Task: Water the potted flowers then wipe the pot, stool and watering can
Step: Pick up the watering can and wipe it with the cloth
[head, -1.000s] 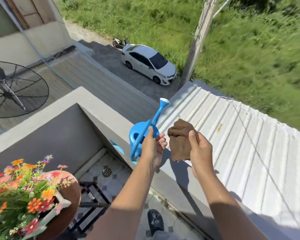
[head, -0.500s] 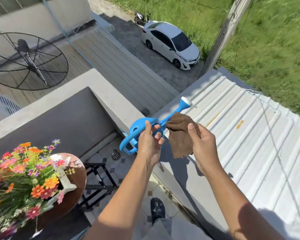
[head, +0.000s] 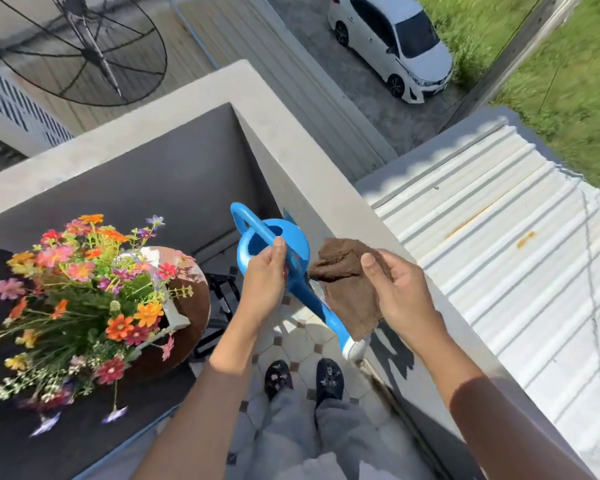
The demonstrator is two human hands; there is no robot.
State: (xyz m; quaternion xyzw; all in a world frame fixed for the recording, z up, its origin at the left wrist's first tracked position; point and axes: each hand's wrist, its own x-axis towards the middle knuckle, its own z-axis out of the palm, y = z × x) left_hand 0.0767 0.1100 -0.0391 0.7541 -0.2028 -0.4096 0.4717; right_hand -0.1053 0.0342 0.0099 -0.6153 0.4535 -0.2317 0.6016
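Note:
My left hand (head: pixel 264 280) grips the handle of a blue watering can (head: pixel 274 244), held in the air with its spout (head: pixel 326 315) pointing down and toward me. My right hand (head: pixel 400 289) holds a brown cloth (head: pixel 347 285) bunched against the spout. To the left, colourful flowers (head: pixel 84 292) fill a white pot (head: pixel 174 313) that sits on a round brown stool (head: pixel 196 299). The flowers hide most of the pot.
A grey concrete parapet (head: pixel 291 161) wraps the small tiled balcony (head: pixel 302 344); my two dark shoes (head: pixel 303 379) stand on the tiles. A black metal frame (head: pixel 222 299) shows beside the stool. Beyond the wall lie a white corrugated roof (head: pixel 520 271) and a white car (head: pixel 395 43) far below.
The watering can has swung round: its spout pointed up and away before, now it points down toward me. The view has tilted down, showing my shoes and more of the flowers.

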